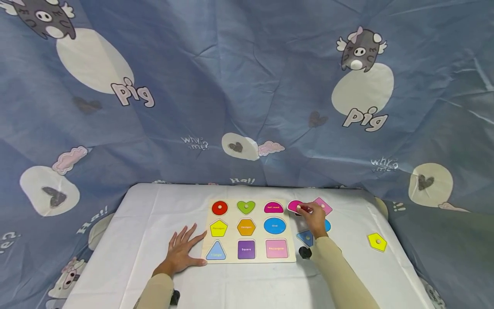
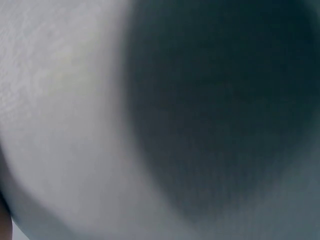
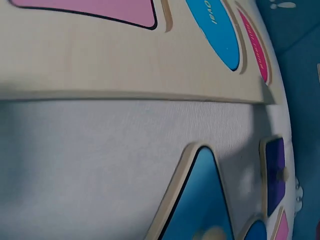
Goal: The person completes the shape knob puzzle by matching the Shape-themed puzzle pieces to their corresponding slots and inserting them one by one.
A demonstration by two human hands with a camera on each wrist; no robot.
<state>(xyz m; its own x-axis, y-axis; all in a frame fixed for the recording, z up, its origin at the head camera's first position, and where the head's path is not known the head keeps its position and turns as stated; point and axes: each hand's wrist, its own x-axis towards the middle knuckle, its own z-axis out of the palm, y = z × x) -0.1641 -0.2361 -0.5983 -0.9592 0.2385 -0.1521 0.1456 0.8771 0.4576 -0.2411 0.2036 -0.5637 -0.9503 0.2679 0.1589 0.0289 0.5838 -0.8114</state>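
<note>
Wrinkled blue fabric [image 1: 239, 77], printed with grey winged pigs [image 1: 360, 49], pale ovals [image 1: 92, 60], dark hearts [image 1: 426, 182] and lettering [image 1: 352, 117], hung behind and to both sides of a white-covered table [image 1: 247, 285] under soft, fairly even light.

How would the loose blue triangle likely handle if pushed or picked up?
The loose blue triangle is probably stiff, since its thick pale edge looks like wood. It lies flat on the white cloth, so a push would likely slide it rather than roll it. The small knob on its face should make it easy to pinch and lift.
</note>
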